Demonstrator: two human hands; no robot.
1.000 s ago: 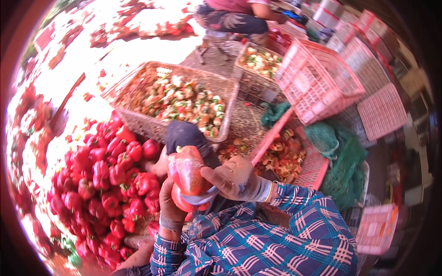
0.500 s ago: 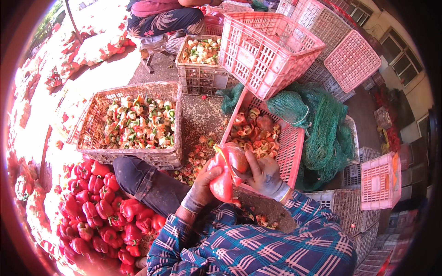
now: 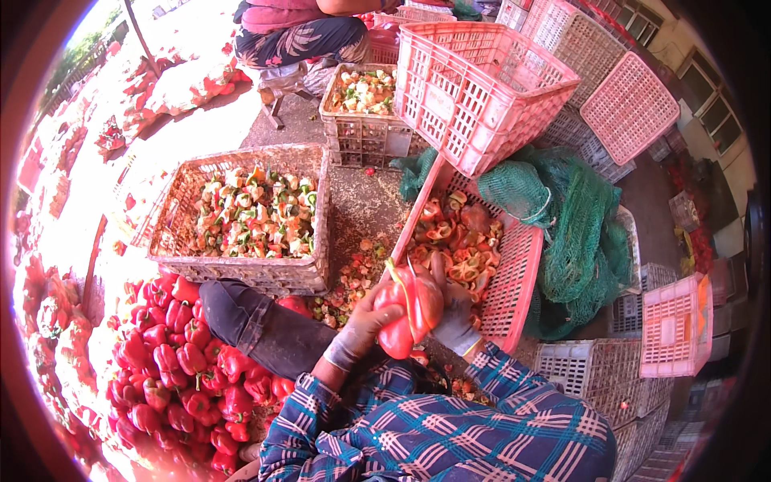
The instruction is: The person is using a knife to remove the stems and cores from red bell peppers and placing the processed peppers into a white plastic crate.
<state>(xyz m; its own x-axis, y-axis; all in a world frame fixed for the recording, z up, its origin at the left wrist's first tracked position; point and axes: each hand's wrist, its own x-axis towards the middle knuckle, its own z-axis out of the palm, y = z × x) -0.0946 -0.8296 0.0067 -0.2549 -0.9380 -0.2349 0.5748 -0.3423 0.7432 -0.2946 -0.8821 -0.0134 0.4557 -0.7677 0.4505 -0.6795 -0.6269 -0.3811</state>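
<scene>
Over my lap I hold a red bell pepper, split open into parts with a pale orange cut edge along the gap. My left hand is closed round its left side, thumb across the red skin. My right hand is wrapped about the right side, fingers partly behind the pepper; whether it also holds a tool is hidden. Both hands wear pale, dirty gloves. Just beyond them, a tilted pink crate holds opened red pepper pieces. At my left leg lies a heap of whole red bell peppers.
A dirty crate of pepper cores stands ahead left, with a smaller crate of cores behind. An upturned-edge pink crate leans above green netting. Scraps litter the ground. Another person sits at the back. Stacked crates stand right.
The pepper has turned in my hands, and its parts now sit closer together. My right fingers have moved further behind it. The whole view has shifted slightly.
</scene>
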